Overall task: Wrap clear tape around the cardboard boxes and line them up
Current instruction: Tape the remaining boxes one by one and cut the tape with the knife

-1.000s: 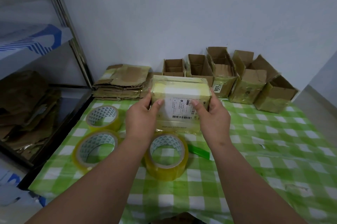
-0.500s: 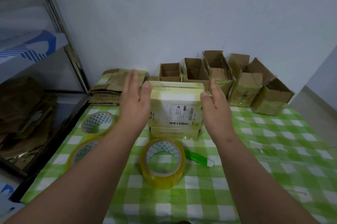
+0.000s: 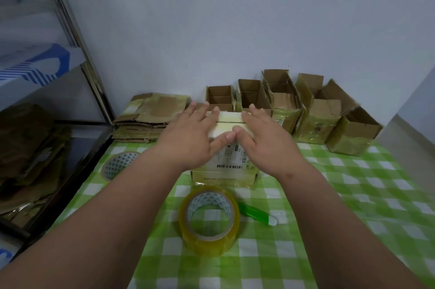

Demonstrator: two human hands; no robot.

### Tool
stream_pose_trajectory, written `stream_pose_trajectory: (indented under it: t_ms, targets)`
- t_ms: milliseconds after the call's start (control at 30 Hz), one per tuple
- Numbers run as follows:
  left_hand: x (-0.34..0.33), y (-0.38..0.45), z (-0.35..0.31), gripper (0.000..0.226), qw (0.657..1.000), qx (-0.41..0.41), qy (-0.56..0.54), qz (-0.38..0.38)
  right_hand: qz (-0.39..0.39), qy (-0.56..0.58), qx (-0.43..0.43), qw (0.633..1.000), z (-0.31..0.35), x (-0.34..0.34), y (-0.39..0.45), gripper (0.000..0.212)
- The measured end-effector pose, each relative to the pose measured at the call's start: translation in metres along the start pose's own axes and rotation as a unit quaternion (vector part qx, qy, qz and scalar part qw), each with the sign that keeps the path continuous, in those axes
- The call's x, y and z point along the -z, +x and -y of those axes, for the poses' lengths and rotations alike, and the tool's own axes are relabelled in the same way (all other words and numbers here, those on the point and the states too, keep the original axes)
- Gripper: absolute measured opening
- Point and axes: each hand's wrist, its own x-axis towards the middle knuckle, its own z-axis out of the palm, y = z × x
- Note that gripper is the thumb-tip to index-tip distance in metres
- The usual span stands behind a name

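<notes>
We have both hands laid flat on top of the box (image 3: 227,166): our left hand (image 3: 188,138) and right hand (image 3: 266,143) press down with straight, spread fingers, thumbs nearly meeting over the top flaps, gripping nothing. The flap seam shows as a dark line between our fingertips, so we judge we are holding the flaps closed before taping.

The box stands on the checked tablecloth (image 3: 353,194), just in front of the row of open boxes (image 3: 282,100) along the wall. Its labelled face with the barcode points toward us, and its long axis appears to run left to right, parallel to that row.

The tape roll (image 3: 209,218) lies just nearer us than the box, on its flat side, and a green cutter (image 3: 255,213) lies touching or just beside the roll's right edge. A second roll (image 3: 120,164) sits to the box's left.

What could go wrong: if we lift one hand for the roll, the flaps may spring open. Pressing unevenly could also slide the box back into the row. The flattened cardboard (image 3: 150,114) stacked left of the row is well clear.
</notes>
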Motion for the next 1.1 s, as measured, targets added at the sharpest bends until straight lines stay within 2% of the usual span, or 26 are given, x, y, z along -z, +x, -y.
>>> stream_pose_trajectory:
  t_ms: [100,233,333,433,533,600,667,767,833,1000,1100]
  targets:
    - [0.004,0.004,0.001,0.098,0.998,-0.01,0.062,0.007,0.025,-0.097,0.017,0.995,0.004,0.006,0.008,0.058]
    - [0.003,0.003,0.001,0.083,0.997,-0.03,0.071,0.018,0.045,-0.103,0.052,0.992,0.01,0.006,0.006,0.052]
    - [0.005,0.006,0.003,0.076,0.998,-0.033,0.041,0.032,0.073,-0.125,0.048,0.988,0.013,0.008,0.01,0.051]
    - [0.006,0.008,0.003,0.076,0.999,-0.031,-0.002,0.037,0.073,-0.101,0.041,0.991,0.018,0.009,0.012,0.05]
    - [0.004,0.001,0.002,0.078,0.994,-0.01,-0.106,0.013,0.061,-0.067,0.029,0.995,0.019,0.006,0.008,0.05]
    - [0.002,-0.003,0.001,0.077,0.964,0.045,-0.261,-0.02,0.042,-0.018,-0.016,0.999,0.018,0.004,0.006,0.055]
    - [0.0,-0.005,0.0,0.075,0.905,0.111,-0.409,-0.043,0.017,0.081,-0.088,0.993,0.021,0.003,0.004,0.068]
    - [-0.005,-0.006,-0.002,0.073,0.816,0.181,-0.547,-0.05,-0.012,0.209,-0.17,0.963,0.024,0.004,0.004,0.082]
    - [-0.008,-0.003,-0.001,0.073,0.771,0.207,-0.6,-0.049,-0.023,0.27,-0.199,0.942,0.023,0.007,0.006,0.08]
    - [-0.013,0.0,0.005,0.072,0.762,0.222,-0.608,-0.037,-0.025,0.329,-0.215,0.919,0.019,0.007,0.002,0.069]
    - [-0.013,-0.004,0.003,0.072,0.762,0.22,-0.608,-0.043,-0.03,0.374,-0.211,0.903,0.015,0.003,-0.006,0.074]
